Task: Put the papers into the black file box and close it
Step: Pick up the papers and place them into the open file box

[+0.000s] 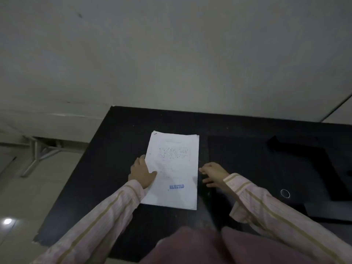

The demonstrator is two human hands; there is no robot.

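A stack of white papers (172,168), stamped "REJECTED" in blue, lies flat on a black table (106,168). The left hand (142,173) rests open on the stack's left edge. The right hand (213,174) hovers with fingers spread just beside its right edge, with the black file box (266,168) lying open to the right.

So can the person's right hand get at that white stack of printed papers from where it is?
Probably yes. The right hand hovers open just beside the right edge of the white stack of printed papers on the black table, with nothing between them. The left hand already rests on the opposite edge.
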